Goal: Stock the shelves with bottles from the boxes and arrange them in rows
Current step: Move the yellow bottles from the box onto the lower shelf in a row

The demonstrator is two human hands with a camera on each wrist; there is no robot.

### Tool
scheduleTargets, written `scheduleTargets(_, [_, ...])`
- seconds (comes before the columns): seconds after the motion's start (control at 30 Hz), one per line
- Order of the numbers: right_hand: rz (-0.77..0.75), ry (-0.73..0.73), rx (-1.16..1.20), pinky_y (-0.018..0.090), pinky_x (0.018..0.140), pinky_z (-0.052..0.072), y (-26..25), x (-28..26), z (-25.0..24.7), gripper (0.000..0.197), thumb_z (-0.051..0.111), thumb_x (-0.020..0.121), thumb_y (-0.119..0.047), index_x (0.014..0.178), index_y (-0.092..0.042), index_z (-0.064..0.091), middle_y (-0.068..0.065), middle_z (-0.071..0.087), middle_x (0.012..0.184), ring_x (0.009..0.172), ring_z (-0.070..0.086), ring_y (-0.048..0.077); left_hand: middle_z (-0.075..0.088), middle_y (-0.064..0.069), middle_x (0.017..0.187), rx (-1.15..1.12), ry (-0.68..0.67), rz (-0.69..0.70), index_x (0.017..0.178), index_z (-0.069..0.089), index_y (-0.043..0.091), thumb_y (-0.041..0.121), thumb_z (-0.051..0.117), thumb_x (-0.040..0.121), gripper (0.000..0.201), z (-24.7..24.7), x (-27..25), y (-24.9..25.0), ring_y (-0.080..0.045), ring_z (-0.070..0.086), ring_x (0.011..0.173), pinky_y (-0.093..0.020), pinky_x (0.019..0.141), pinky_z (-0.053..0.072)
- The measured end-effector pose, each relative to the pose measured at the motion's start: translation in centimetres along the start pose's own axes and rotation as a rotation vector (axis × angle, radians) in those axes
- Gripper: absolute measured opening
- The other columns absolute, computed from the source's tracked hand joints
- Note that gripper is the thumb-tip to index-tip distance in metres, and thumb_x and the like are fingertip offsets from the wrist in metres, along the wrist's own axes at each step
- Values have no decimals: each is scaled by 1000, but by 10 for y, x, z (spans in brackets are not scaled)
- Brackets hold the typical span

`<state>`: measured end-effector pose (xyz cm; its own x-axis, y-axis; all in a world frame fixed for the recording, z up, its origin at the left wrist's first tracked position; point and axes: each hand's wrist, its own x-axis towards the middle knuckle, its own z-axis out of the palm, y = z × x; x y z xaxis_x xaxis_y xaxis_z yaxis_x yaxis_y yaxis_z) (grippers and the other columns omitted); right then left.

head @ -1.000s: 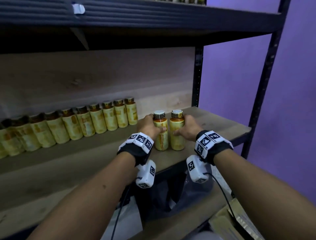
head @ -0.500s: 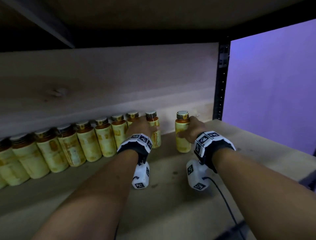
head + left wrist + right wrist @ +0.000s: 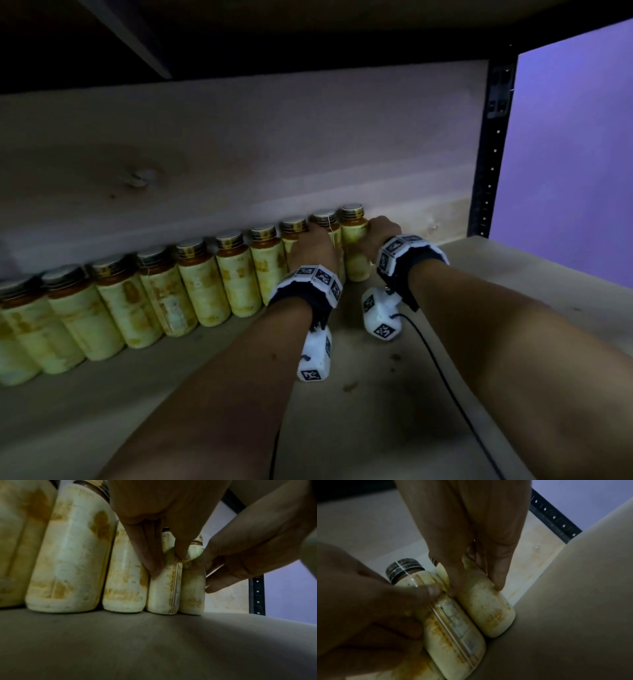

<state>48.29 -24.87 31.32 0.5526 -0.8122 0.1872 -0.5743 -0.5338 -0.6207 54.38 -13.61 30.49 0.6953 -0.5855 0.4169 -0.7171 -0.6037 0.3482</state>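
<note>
Several yellow-labelled bottles with dark caps stand in a row (image 3: pixel 202 284) along the back wall of the wooden shelf (image 3: pixel 394 411). My left hand (image 3: pixel 315 240) grips the second-to-last bottle (image 3: pixel 324 219), which touches the row; its fingers (image 3: pixel 152 566) and thumb pinch the bottle (image 3: pixel 163 592). My right hand (image 3: pixel 373 233) holds the last bottle (image 3: pixel 356 253) at the row's right end, thumb and fingers (image 3: pixel 498 585) round its body (image 3: pixel 488 609). Both bottles stand upright on the shelf, side by side and touching.
A black perforated upright (image 3: pixel 493 144) stands at the shelf's back right corner, with a purple wall (image 3: pixel 575 154) beyond. Bare shelf board lies right of the last bottle and in front of the row. The shelf above (image 3: pixel 239 27) hangs low overhead.
Both hands carried their bottles from the shelf's front edge to the back wall. The gap between the two bottles closed, and they now join the right end of the row.
</note>
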Motion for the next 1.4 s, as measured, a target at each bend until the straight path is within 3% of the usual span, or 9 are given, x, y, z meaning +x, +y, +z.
scheduleTargets(0.13, [-44,-234,19,20,75,49,13,-46,-12,38,55,98,-19,124,8,53,23,58,125,103,59,32,56,-17,126,-161,-87,-12,148,17,10,20,67,81,84,-19,-31,4,-35,58,112,-40,93,50])
scheduleTargets(0.23, [29,-216,25,36,94,45,10,-90,-20,55,57,93,-17,140,1,37,21,46,142,127,48,36,60,-15,119,-140,-163,-30,139,34,12,21,68,79,70,-49,-54,-1,-33,60,107,-33,85,51])
scheduleTargets(0.37, [-110,-310,-108,37,102,44,-6,-143,-54,52,60,91,-19,138,-3,43,18,47,142,126,49,34,54,-12,131,8,-284,-16,138,40,11,27,70,80,67,-103,-100,-18,-30,55,116,-35,92,50])
scheduleTargets(0.53, [-272,-367,-300,38,95,50,-34,-225,-87,46,69,88,-22,129,-5,58,14,57,132,116,56,31,59,-10,128,-14,-323,14,126,58,9,30,70,85,48,-171,-182,-43,-26,60,110,-31,83,50])
scheduleTargets(0.77, [-443,-722,-221,29,66,59,-57,-364,-71,17,60,87,0,100,-2,71,8,75,81,70,70,16,73,-14,70,-263,-758,-14,86,65,-1,32,73,83,33,-216,-319,-75,-24,72,63,-29,53,57])
scheduleTargets(0.97, [-403,-1082,-346,37,80,58,-31,-445,-4,18,52,91,-1,103,-1,65,11,73,95,84,73,22,72,-6,74,-190,-1037,-34,82,68,12,42,77,77,32,-171,-415,-112,-22,70,69,-35,64,58])
scheduleTargets(1.1, [-367,-1141,-380,37,72,58,8,-476,49,19,57,85,1,100,-4,68,4,73,87,76,71,18,71,-3,86,16,-1077,7,96,70,11,45,72,79,38,-102,-474,-139,-16,65,73,-22,51,52])
scheduleTargets(1.27, [-296,-1191,-393,28,54,49,70,-506,105,25,46,84,7,93,3,69,4,71,89,66,65,18,68,-2,87,61,-1236,-57,96,73,12,51,74,74,44,-13,-541,-178,-22,60,79,-34,72,51])
scheduleTargets(1.4, [-259,-1115,-552,24,43,36,117,-529,146,21,51,92,-5,72,-4,56,5,47,62,53,41,19,64,-11,91,-56,-1291,-200,98,68,0,38,71,84,41,46,-590,-207,-25,59,80,-35,70,48])
